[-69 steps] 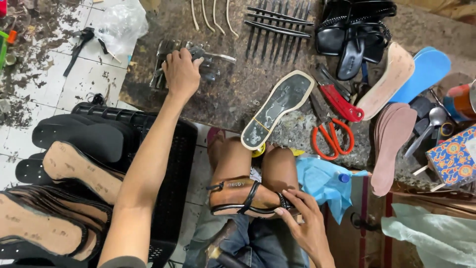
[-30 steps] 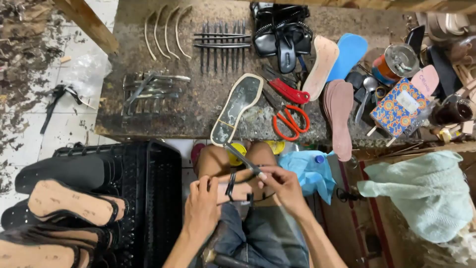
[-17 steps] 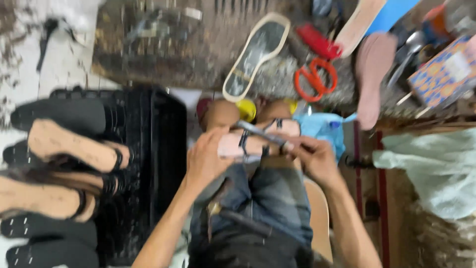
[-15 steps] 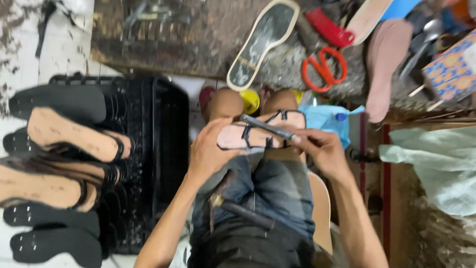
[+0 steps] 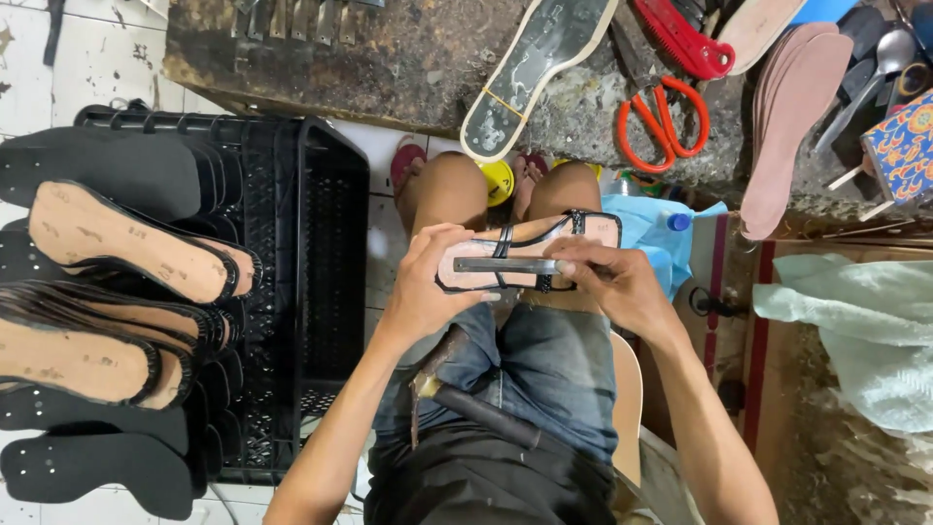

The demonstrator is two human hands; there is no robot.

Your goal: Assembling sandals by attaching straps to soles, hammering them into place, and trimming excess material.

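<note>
Holding sandal [image 5: 525, 255], hands [image 5: 428, 287] beside crate [image 5: 321, 292] of soles [image 5: 107, 243].

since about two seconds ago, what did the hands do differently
The left hand left the metal pieces on the workbench and came back to the lap, where it now grips the sandal. The right hand now presses a flat metal tool across the sandal's sole. The scissors, the loose insole and the black crate stayed put.

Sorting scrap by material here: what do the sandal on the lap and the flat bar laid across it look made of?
The sandal: tan matte insole, likely leatherboard or synthetic, with glossy black straps. The flat bar: probably steel, grey with a dull sheen.
</note>
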